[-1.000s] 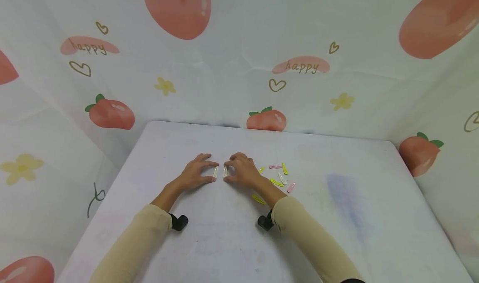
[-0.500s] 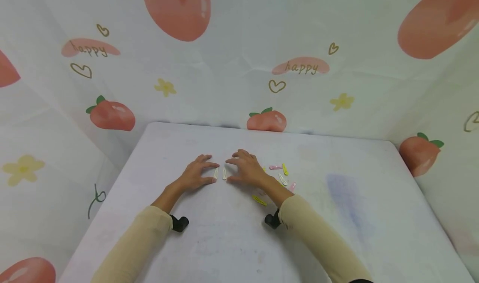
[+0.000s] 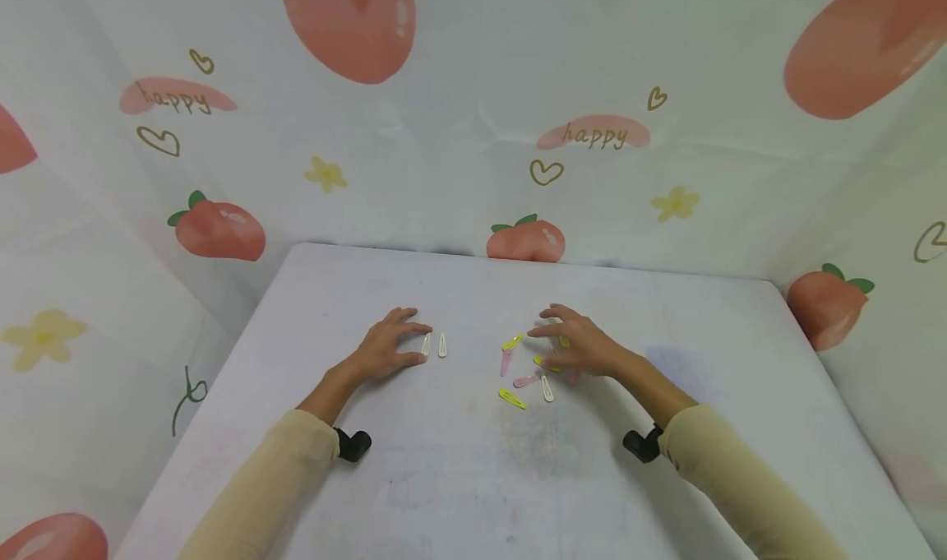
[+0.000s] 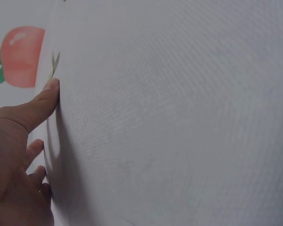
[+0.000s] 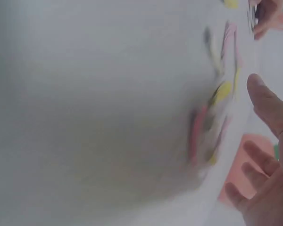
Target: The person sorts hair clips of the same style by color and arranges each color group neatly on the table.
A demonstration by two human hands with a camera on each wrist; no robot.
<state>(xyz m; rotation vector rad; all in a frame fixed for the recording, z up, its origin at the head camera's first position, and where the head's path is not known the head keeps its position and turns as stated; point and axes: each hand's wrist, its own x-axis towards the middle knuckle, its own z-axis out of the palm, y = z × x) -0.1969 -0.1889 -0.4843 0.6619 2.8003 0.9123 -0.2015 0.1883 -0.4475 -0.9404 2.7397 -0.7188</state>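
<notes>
In the head view, my left hand (image 3: 383,348) holds a white snap hair clip (image 3: 426,344) by its two ends, thumb at the near end and forefinger at the far one. Just right of it, a second white hair clip (image 3: 442,345) lies alone on the table, roughly parallel. My right hand (image 3: 580,346) is over a loose group of clips, fingers spread and apparently holding nothing. Around it lie a yellow clip (image 3: 512,399), a pink clip (image 3: 526,381) and a white clip (image 3: 547,388). Some clips are partly hidden beneath this hand, and the right wrist view is blurred.
The white table (image 3: 429,478) carries the clips in its middle. A pink clip (image 3: 506,363) touches a yellow one at the group's left side. Behind the table hangs a white cloth (image 3: 444,132) printed with peaches.
My right hand let go of the second white clip, leaving it beside the left hand, and moved right over the loose clips. More of those clips now show. The left hand has stayed in place.
</notes>
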